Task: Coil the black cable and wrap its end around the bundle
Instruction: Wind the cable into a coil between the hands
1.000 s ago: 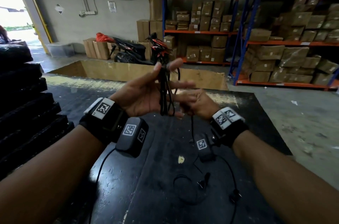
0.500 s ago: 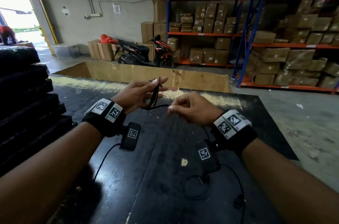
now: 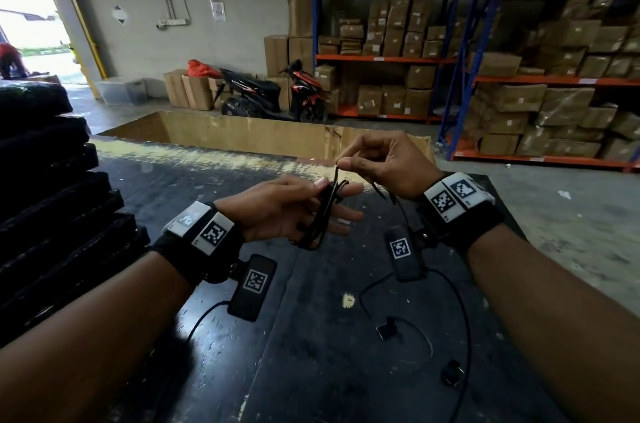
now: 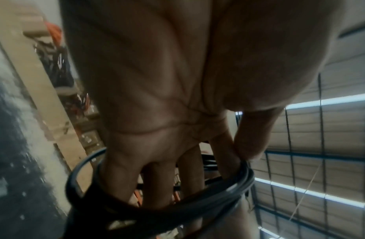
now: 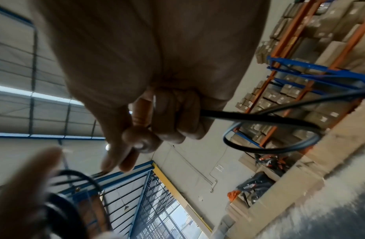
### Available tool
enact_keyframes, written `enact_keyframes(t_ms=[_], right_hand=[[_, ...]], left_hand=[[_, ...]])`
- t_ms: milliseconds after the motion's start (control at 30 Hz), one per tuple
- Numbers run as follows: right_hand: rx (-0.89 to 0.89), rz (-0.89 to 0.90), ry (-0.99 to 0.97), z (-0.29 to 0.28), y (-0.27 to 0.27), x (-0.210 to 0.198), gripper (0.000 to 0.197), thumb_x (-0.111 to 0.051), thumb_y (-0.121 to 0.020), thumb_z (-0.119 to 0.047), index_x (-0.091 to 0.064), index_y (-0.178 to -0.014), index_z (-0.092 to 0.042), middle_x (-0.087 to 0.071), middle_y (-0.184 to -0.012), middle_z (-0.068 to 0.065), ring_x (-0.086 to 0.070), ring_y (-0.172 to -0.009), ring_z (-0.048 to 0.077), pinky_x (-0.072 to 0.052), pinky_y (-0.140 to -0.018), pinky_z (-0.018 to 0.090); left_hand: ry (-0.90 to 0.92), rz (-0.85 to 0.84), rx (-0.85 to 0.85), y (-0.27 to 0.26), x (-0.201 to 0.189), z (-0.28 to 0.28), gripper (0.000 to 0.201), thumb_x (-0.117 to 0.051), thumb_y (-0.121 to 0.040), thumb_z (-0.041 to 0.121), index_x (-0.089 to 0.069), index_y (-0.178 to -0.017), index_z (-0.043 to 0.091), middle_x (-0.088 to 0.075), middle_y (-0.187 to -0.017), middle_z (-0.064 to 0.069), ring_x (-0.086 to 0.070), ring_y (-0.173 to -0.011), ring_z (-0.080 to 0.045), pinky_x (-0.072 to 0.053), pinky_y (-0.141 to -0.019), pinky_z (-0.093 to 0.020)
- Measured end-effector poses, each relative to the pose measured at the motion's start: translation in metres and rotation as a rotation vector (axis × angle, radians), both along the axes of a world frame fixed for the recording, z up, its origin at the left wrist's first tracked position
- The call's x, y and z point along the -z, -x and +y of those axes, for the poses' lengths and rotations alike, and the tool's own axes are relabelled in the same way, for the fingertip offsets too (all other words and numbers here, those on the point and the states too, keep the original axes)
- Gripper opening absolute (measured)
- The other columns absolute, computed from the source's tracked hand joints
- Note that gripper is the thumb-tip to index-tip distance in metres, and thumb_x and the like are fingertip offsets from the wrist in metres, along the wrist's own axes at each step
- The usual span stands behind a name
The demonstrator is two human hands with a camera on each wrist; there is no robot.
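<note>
My right hand (image 3: 384, 163) has risen since half a second ago, pinching the cable's end above my left hand (image 3: 280, 211), whose thumb and fingers grip the coiled cable (image 3: 320, 215) over the tabletop (image 3: 311, 370).

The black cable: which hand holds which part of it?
Left hand holds the coiled bundle between thumb and fingers; right hand pinches the loose end just above it.
</note>
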State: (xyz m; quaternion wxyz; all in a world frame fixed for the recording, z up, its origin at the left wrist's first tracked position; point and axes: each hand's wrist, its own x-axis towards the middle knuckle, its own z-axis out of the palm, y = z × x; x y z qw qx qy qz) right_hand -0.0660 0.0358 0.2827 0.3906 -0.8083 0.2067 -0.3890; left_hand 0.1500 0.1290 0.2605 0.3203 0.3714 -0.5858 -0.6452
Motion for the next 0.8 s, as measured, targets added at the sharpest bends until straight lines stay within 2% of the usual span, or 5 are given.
enact_keyframes(t_ms=[100,267,400,533,800], right_hand=[[-0.051,-0.046,-0.097,0.0,0.001,0.004,0.005,-0.073,-0.089,-0.006,-0.072,-0.087,-0.001,-0.061,-0.064,0.012,-0.048,-0.049,0.008,-0.039,-0.047,0.017],[-0.01,-0.148,-0.06,-0.006,0.001,-0.004,0.014,-0.073,-0.087,-0.003,-0.069,-0.09,0.01,-0.067,-0.058,-0.002,-0.048,-0.046,0.005,-0.04,-0.046,0.015],[-0.065,-0.096,-0.117,-0.007,0.002,0.004,0.006,-0.08,-0.081,-0.021,-0.077,-0.077,-0.018,-0.066,-0.079,0.035,-0.055,-0.066,0.028,-0.043,-0.062,0.038],[-0.117,-0.076,-0.292,-0.002,0.0,0.031,0.021,-0.069,-0.091,-0.012,-0.074,-0.072,-0.019,-0.071,-0.063,-0.004,-0.062,-0.052,0.01,-0.046,-0.049,0.02],[-0.109,0.126,-0.374,0.01,-0.019,0.087,0.042,-0.046,-0.106,-0.032,-0.073,-0.114,-0.001,-0.062,-0.058,0.005,-0.051,-0.042,0.006,-0.04,-0.045,0.016]], left_hand=[[-0.07,0.048,0.098,0.004,-0.004,0.001,0.054,-0.045,-0.101,0.041,-0.05,-0.15,0.018,-0.049,-0.152,-0.026,-0.042,-0.143,-0.047,-0.026,-0.113,-0.068],[-0.072,-0.006,0.097,0.015,-0.004,-0.001,0.053,-0.033,-0.107,0.038,-0.043,-0.154,0.015,-0.048,-0.152,-0.028,-0.046,-0.14,-0.047,-0.036,-0.11,-0.063],[-0.065,0.14,0.123,0.014,-0.009,-0.001,0.054,-0.032,-0.106,0.038,-0.04,-0.155,0.019,-0.043,-0.155,-0.029,-0.04,-0.143,-0.049,-0.018,-0.113,-0.077],[-0.035,0.296,0.201,0.017,-0.022,-0.002,0.054,-0.029,-0.105,0.039,-0.039,-0.155,0.021,-0.032,-0.158,-0.034,-0.035,-0.144,-0.053,-0.012,-0.111,-0.082],[0.182,0.378,-0.126,0.008,-0.037,-0.021,0.052,-0.025,-0.108,0.043,-0.035,-0.157,0.029,-0.045,-0.155,-0.024,-0.042,-0.142,-0.05,-0.025,-0.11,-0.079]])
